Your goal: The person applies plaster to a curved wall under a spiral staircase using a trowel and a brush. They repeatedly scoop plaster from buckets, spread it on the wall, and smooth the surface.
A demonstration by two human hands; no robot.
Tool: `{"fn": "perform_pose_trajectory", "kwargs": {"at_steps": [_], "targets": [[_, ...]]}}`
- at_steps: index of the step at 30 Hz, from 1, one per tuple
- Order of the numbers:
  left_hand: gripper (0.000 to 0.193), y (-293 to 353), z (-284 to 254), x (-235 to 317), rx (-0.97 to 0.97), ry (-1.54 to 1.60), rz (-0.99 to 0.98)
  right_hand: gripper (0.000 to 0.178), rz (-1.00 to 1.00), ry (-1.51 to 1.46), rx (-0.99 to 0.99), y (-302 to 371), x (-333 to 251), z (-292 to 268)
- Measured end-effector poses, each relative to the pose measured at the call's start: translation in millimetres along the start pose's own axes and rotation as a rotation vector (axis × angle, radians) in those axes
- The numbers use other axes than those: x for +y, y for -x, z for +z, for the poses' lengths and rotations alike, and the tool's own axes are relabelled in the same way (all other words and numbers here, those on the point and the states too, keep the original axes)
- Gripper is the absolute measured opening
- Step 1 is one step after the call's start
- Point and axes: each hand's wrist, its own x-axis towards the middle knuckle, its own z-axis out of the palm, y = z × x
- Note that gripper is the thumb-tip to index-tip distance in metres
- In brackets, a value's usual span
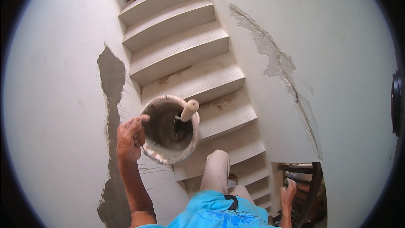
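Note:
My left hand grips the rim of a round, mortar-stained bucket and holds it up in front of me. Grey wet mortar fills the bucket's bottom. A trowel with a pale wooden handle stands in it, blade down in the mortar. My right hand hangs low at my right side, fingers loosely apart, holding nothing. My bent knee in beige trousers rises over the steps below the bucket.
A narrow pale staircase climbs ahead between white walls. A grey patch of fresh plaster runs down the left wall. A long cracked strip scars the right wall. Dark wooden furniture shows at lower right.

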Motion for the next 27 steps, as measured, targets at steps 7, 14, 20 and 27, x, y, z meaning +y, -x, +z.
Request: {"fn": "perform_pose_trajectory", "kwargs": {"at_steps": [7, 14, 20, 27], "targets": [[0.031, -70, -3, 23, -0.028, -0.023, 0.03, 0.036, -0.717, 0.382, 0.685, -160, -238, -176], [0.031, -131, 7, 65, -0.059, -0.209, -0.114, 0.04, -0.789, 1.116, 0.99, -224, -306, -304], [0.033, -157, 0, 74, -0.026, -0.216, -0.2, 0.04, -0.735, 1.166, 0.983, -231, -334, -283], [0.036, -214, -1, 89, -0.063, -0.235, -0.129, 0.045, -0.636, 1.165, 0.96, -236, -322, -284]]}}
